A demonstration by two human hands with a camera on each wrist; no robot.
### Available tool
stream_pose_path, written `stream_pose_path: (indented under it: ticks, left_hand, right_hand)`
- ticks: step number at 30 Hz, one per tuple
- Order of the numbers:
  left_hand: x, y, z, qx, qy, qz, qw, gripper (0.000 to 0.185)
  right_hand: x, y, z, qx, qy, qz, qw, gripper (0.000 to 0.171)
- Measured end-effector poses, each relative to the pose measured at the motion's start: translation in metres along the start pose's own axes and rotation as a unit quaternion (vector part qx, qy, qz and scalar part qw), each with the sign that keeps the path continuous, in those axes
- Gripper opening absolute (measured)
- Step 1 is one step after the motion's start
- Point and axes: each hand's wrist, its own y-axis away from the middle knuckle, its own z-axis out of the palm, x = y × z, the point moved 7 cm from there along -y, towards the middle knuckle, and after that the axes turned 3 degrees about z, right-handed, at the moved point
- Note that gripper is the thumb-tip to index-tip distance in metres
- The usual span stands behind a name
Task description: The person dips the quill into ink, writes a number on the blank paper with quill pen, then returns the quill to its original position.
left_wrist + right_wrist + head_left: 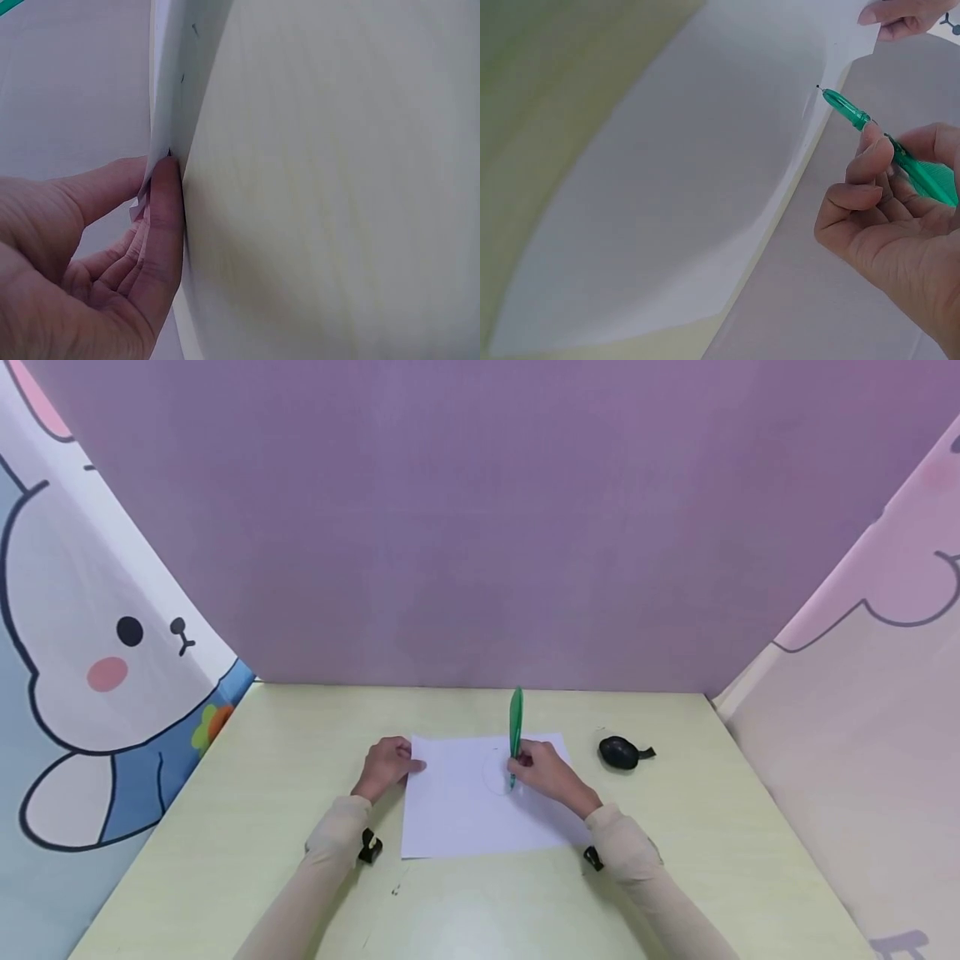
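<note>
The white sheet of paper (480,802) lies flat near the middle of the pale green table (262,793), its far edge toward the back wall and its near edge toward the person. The left hand (386,767) sits at the sheet's far left corner. In the left wrist view the thumb and forefinger pinch the paper's edge there, fingers curled on it. The right hand (551,772) is over the far right part of the sheet, its fingers closed round a green pen (516,727), which stands nearly upright with its tip down toward the paper.

Progress, as judged: drawing has begun but is at an early stage. A faint round outline shows on the sheet just left of the pen tip in the head view; whether it is closed cannot be told, as the line is very pale. The right wrist view shows the tip at or just above the surface; contact cannot be confirmed. Most of the sheet bears no marks, so the bulk of the work appears to remain.

Condition of the sheet: clean, uncreased, square to the table edges, slightly lifted at the pinched corner.

A small black object (621,752) rests on the table well to the right of the sheet, toward the far right corner, touching nothing.
</note>
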Motion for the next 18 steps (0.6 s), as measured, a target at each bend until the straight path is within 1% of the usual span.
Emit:
stream_pose_path:
  ticks: [5,10,18]
  left_hand:
    - [-0.0003,0.0006,0.001,-0.004,0.001,-0.003,1.0,0.02]
    - [-0.0003,-0.0002,0.0019,-0.007,0.003,0.003,1.0,0.021]
    - [-0.0006,-0.0007,0.0011,-0.002,-0.006,0.002,1.0,0.02]
  right_hand:
    - [0.0024,0.0001,-0.0006,0.007,0.007,0.008,1.0,0.008]
    - [0.0042,-0.0001,-0.002,0.015,0.008,0.014,1.0,0.008]
    - [0.0064,-0.0003,-0.0042,0.021,0.008,0.013,1.0,0.009]
